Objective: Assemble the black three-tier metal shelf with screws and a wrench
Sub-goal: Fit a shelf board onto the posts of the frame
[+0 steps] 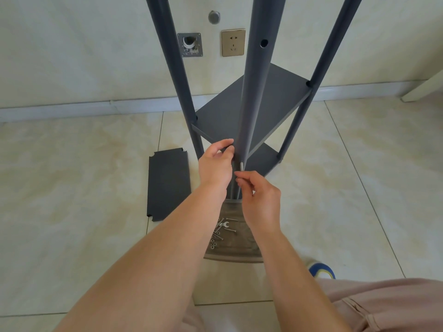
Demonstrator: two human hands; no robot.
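A screw (241,166) is pinched by the right hand (260,200) at the near post (254,97); the shelf (249,104) corner is gripped by the left hand (215,164). Screws (230,230), nuts and a wrench (221,225) lie on the stool (233,248) below.

Loose panel (169,184) left of shelf (249,109)

Both forearms bare, reaching forward; left hand (215,164) fingers curled (gripping), right hand (260,197) fingertips pinched.
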